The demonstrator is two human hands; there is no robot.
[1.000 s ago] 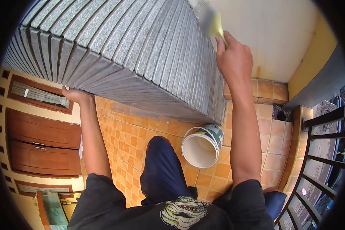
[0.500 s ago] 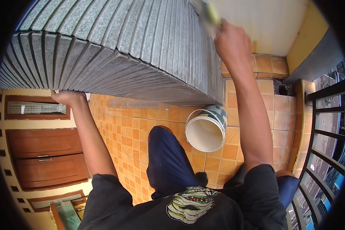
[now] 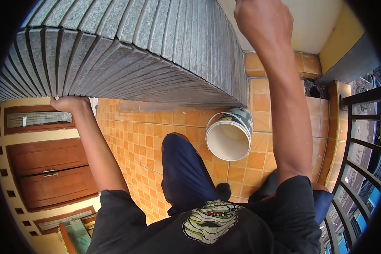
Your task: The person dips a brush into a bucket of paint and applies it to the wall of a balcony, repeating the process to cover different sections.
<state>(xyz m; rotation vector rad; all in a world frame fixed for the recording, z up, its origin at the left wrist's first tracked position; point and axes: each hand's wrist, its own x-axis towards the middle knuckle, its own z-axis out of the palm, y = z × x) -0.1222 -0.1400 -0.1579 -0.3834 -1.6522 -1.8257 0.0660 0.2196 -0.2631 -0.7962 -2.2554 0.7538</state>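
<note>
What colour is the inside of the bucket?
The bucket is white or cream inside, in the head view.

Both arms reach up: left hand [image 3: 70, 103] flat-pressed overhead, right hand [image 3: 262, 17] fisted (fingers hidden).

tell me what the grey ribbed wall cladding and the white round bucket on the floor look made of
Grey ribbed wall cladding: probably granite or similar stone strips, matte, judging by the speckled grain and dark joints between courses. White round bucket: likely plastic, with a smooth, slightly glossy inside and a printed label around its wall.

The right hand [image 3: 262, 19] at twelve o'clock is cut off by the top edge; its grip cannot be told.
</note>
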